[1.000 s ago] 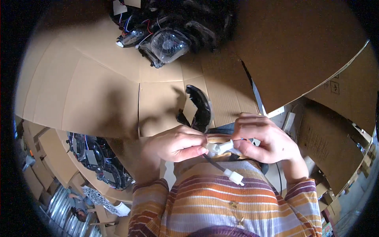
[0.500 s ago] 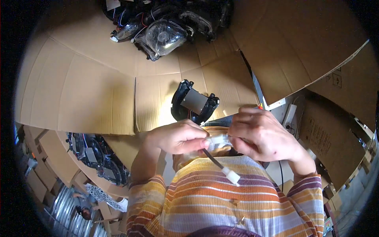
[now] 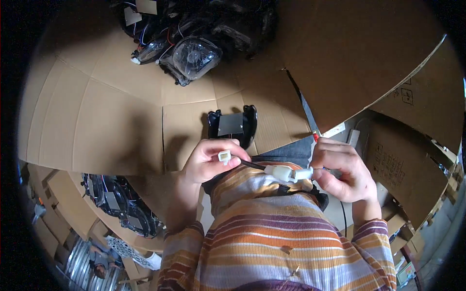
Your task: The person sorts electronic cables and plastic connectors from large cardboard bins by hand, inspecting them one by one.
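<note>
My left hand (image 3: 216, 159) is closed on a black cable, with a white plug (image 3: 224, 156) at its fingertips, its open end showing. The cable runs right to a pair of white connectors (image 3: 289, 173), which look joined, in front of my waist. On the other side my right hand (image 3: 343, 170) pinches at the right end of these connectors; thin wires show by its fingers. Just beyond my left hand, a black lamp housing (image 3: 252, 121) with a flat grey plate (image 3: 230, 124) rests at the near edge of the cardboard (image 3: 189, 114).
Several black lamps with clear lenses (image 3: 195, 57) and loose wires are heaped at the far side. More lamp housings (image 3: 121, 203) lie lower left. A tall cardboard flap (image 3: 359, 58) rises at right. A red-tipped clip (image 3: 315, 137) is by my right hand. Another person (image 3: 100, 264) is at lower left.
My hands have moved apart, baring the connectors between them. The dangling plug has come up to my left fingers. The lamp housing has turned straighter, and the bright patch beside it is gone.
</note>
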`<state>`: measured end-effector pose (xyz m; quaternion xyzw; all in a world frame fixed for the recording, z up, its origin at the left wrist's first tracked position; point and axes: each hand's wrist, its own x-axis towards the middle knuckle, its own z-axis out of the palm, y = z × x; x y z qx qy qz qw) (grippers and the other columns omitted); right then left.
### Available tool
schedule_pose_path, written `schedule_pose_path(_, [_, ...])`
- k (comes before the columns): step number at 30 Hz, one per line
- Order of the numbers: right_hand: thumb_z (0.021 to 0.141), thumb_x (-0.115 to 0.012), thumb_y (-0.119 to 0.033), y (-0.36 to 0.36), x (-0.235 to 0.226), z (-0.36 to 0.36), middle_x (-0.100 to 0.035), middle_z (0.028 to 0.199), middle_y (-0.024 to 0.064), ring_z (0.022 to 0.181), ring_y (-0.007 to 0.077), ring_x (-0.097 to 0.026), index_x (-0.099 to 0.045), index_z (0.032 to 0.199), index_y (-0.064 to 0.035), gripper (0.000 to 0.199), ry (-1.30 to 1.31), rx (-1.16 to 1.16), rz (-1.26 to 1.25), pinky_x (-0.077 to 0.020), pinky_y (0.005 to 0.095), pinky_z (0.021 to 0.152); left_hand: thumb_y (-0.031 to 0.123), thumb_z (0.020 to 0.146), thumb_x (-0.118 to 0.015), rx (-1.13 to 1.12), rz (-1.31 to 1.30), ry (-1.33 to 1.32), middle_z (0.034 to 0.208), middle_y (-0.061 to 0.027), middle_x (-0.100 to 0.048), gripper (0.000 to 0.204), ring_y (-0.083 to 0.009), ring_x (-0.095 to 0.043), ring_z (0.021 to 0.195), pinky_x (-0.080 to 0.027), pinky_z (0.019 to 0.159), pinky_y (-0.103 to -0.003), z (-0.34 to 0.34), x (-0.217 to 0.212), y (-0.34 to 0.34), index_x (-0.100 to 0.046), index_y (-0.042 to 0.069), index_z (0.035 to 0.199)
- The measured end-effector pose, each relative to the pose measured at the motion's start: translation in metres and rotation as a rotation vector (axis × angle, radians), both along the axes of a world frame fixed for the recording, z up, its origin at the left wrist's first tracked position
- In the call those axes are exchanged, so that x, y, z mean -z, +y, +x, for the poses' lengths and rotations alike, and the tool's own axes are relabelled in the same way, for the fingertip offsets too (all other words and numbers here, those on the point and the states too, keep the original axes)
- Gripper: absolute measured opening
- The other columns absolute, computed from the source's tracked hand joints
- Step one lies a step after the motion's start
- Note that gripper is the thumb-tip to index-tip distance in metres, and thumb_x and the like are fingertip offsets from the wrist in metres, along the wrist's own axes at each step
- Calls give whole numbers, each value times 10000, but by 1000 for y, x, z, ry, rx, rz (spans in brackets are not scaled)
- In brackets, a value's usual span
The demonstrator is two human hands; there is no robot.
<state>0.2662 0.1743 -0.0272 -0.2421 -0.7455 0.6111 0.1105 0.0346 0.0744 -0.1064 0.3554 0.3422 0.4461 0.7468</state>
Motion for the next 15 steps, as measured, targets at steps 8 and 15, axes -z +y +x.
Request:
schedule_pose_path(8, [704,-494,-78,-2,-1,-3,-465,630,86,591,238,-436,-491,658,-23,71,0,-15,104,-358,320,541,66,796,-478,-59,-162,-81,683,-2,-474,99,-47,-396,582,-317,533,-172,2,-2,-14,-534,-8,830])
schedule_pose_path(15, [710,-506,-101,-1,-2,-5,-466,648,84,614,234,-436,-496,666,-30,85,-18,-104,165,-365,317,551,142,829,-448,-56,-144,-68,693,-3,-490,146,-29,-391,560,-312,504,-156,3,-1,-17,-495,14,778])
